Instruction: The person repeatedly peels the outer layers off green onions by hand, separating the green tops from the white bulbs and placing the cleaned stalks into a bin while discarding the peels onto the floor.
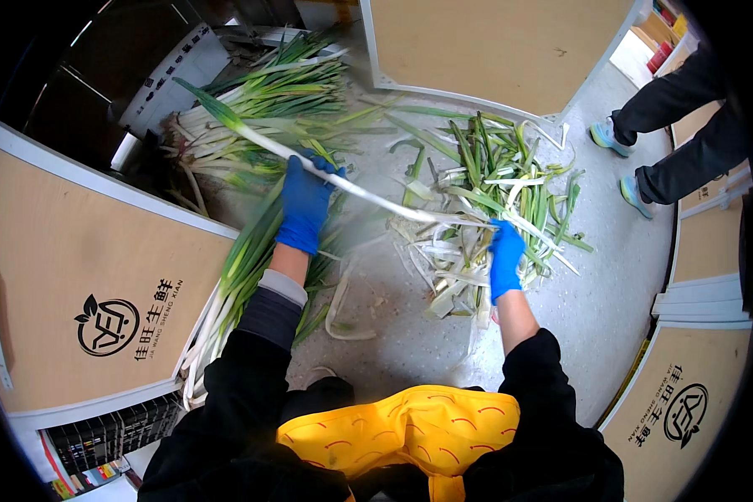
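Note:
My left hand (310,197), in a blue glove, is closed around the middle of a long green onion stalk (370,197). The stalk slants across the view, its green top up to the left and its white end to the right. At that white end my right hand (507,254), also blue-gloved, pinches a thin pale strip or the stalk's tip; blur hides which. Beneath the right hand lies a heap of torn leaves and peelings (477,157). Left of my left forearm is a row of long green onions (241,267), white ends toward me.
A pile of untrimmed green onions with roots (257,94) lies at the upper left. Wood-faced cabinets (50,251) bearing a logo and writing flank the speckled floor (408,351). A panel (489,50) stands ahead. Another person's legs (671,125) are at the right.

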`<action>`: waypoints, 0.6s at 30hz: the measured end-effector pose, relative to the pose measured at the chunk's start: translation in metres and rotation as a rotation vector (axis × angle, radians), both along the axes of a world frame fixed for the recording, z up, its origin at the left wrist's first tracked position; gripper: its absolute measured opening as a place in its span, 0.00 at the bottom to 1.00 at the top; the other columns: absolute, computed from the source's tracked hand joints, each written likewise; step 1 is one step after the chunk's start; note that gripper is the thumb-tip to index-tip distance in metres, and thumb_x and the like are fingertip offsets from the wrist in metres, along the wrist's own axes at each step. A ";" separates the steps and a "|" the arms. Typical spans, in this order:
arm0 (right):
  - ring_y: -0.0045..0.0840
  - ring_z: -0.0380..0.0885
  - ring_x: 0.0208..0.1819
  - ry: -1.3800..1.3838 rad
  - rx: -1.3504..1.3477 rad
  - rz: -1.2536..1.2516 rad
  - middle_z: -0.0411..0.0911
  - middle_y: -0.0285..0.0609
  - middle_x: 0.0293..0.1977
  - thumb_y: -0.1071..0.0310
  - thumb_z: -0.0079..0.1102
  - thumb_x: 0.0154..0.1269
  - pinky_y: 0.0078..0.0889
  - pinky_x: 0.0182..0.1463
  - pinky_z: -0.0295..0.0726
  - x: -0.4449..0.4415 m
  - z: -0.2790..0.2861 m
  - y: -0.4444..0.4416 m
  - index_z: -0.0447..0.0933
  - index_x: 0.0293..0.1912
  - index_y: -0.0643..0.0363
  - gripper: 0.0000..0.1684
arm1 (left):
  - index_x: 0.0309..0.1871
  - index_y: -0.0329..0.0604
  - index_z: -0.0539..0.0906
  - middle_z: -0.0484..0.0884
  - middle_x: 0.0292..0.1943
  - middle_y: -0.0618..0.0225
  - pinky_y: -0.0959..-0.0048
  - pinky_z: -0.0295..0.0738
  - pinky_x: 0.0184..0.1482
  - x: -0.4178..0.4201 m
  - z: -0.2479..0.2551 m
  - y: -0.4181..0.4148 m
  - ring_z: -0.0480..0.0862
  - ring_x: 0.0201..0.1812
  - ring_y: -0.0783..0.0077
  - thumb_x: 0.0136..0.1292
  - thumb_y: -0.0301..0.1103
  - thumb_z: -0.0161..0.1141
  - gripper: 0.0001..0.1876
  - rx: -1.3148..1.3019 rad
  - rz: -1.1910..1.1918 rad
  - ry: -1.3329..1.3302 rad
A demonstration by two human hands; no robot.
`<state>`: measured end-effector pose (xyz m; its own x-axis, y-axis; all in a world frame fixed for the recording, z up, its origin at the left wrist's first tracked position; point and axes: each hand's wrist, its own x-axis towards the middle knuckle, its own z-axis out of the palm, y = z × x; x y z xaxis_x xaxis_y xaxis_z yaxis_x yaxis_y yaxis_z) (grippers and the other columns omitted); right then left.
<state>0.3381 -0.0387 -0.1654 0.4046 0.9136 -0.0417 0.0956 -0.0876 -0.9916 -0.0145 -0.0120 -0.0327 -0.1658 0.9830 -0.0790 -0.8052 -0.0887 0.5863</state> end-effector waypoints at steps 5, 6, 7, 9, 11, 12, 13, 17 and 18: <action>0.19 0.70 0.21 -0.272 0.012 -0.159 0.73 0.36 0.22 0.65 0.49 0.58 0.21 0.25 0.69 0.046 0.034 0.022 0.78 0.35 0.62 0.13 | 0.37 0.44 0.69 0.66 0.24 0.70 0.63 0.67 0.48 -0.030 -0.010 0.008 0.67 0.28 0.71 0.64 0.46 0.44 0.14 0.064 0.118 -0.008; 0.23 0.72 0.29 -0.436 -0.012 -0.104 0.74 0.41 0.30 0.64 0.51 0.57 0.24 0.32 0.71 0.040 0.053 0.025 0.76 0.40 0.62 0.14 | 0.37 0.43 0.69 0.66 0.24 0.69 0.63 0.67 0.48 -0.029 -0.002 0.006 0.67 0.28 0.70 0.64 0.45 0.43 0.14 0.041 0.151 -0.023; 0.28 0.75 0.37 -0.599 -0.040 -0.050 0.75 0.45 0.37 0.64 0.53 0.56 0.28 0.40 0.73 0.025 0.071 0.025 0.73 0.45 0.63 0.18 | 0.37 0.43 0.68 0.65 0.25 0.69 0.63 0.67 0.49 -0.027 0.003 0.004 0.67 0.28 0.70 0.65 0.45 0.43 0.14 0.015 0.183 -0.038; 0.34 0.67 0.53 -0.306 0.195 0.272 0.68 0.50 0.51 0.63 0.57 0.54 0.32 0.54 0.66 -0.014 0.067 0.036 0.64 0.55 0.62 0.29 | 0.38 0.45 0.69 0.66 0.24 0.69 0.63 0.67 0.48 -0.018 0.000 0.008 0.68 0.28 0.70 0.64 0.45 0.44 0.13 0.050 0.075 -0.064; 0.33 0.68 0.50 -0.346 0.156 0.589 0.69 0.51 0.50 0.62 0.55 0.56 0.31 0.51 0.68 -0.087 0.086 0.030 0.64 0.54 0.62 0.28 | 0.38 0.47 0.70 0.69 0.24 0.70 0.60 0.68 0.48 0.004 -0.005 0.007 0.70 0.29 0.70 0.63 0.46 0.45 0.13 0.058 0.010 -0.064; 0.32 0.69 0.49 -0.399 0.131 0.721 0.69 0.51 0.49 0.62 0.54 0.57 0.30 0.49 0.68 -0.122 0.097 0.023 0.63 0.54 0.63 0.27 | 0.37 0.47 0.70 0.68 0.22 0.70 0.61 0.68 0.47 0.016 -0.005 0.006 0.70 0.28 0.71 0.63 0.46 0.46 0.13 -0.004 0.043 -0.064; 0.32 0.70 0.47 -0.357 0.099 0.817 0.70 0.52 0.48 0.61 0.53 0.58 0.30 0.48 0.69 -0.149 0.113 0.015 0.63 0.54 0.63 0.26 | 0.37 0.46 0.70 0.68 0.22 0.70 0.63 0.68 0.45 0.026 -0.001 0.004 0.70 0.27 0.71 0.63 0.46 0.46 0.13 -0.035 0.058 -0.062; 0.39 0.74 0.29 -0.311 0.052 0.909 0.74 0.49 0.26 0.59 0.47 0.62 0.40 0.33 0.70 -0.189 0.116 -0.008 0.71 0.42 0.59 0.16 | 0.35 0.44 0.69 0.67 0.20 0.70 0.71 0.66 0.33 0.015 -0.007 0.006 0.68 0.24 0.73 0.64 0.44 0.45 0.13 0.008 0.026 -0.089; 0.37 0.73 0.28 -0.303 0.132 0.941 0.74 0.47 0.25 0.58 0.47 0.62 0.41 0.31 0.68 -0.184 0.098 -0.005 0.71 0.43 0.59 0.16 | 0.36 0.43 0.69 0.66 0.21 0.70 0.72 0.65 0.31 0.015 -0.011 0.009 0.67 0.23 0.73 0.64 0.43 0.45 0.13 -0.011 0.008 -0.110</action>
<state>0.1538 -0.0433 -0.0675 -0.5101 0.8574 0.0690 0.3197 0.2634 -0.9102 0.0007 -0.0032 -0.0438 -0.1630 0.9807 -0.1083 -0.8642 -0.0889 0.4952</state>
